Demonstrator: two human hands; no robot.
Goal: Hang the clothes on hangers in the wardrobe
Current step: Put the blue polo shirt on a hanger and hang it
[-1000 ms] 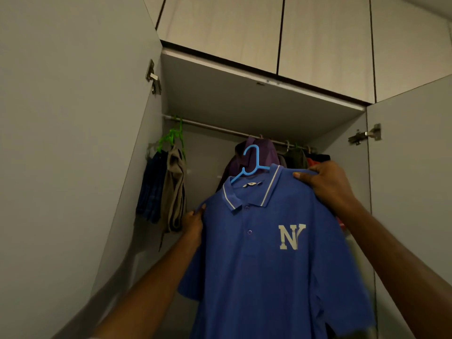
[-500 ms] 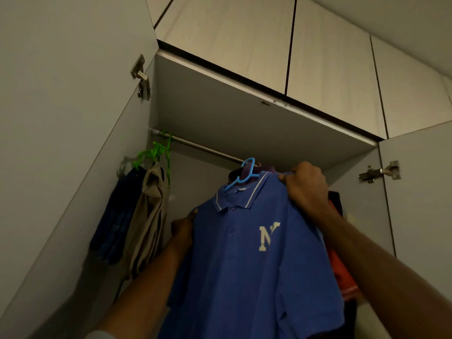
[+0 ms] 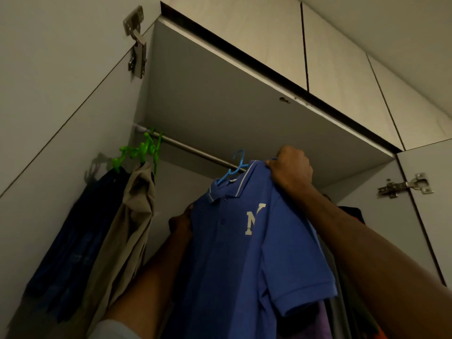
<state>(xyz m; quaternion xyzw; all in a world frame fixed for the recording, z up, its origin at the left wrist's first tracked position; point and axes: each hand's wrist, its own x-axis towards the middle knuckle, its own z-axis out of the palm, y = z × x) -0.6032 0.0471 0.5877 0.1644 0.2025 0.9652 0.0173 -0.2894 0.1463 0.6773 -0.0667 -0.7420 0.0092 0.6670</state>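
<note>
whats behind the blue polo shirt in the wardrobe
Behind the blue polo shirt, dark, purple and orange clothes show at its right edge, and the rail runs behind its blue hanger. The shirt covers how many garments hang there, and their hangers.

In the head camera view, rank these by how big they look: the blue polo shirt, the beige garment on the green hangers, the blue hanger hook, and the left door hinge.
1. blue polo shirt
2. beige garment
3. left door hinge
4. blue hanger hook

The hinge sits nearer the camera, so its lead over the hook is uncertain.
</note>
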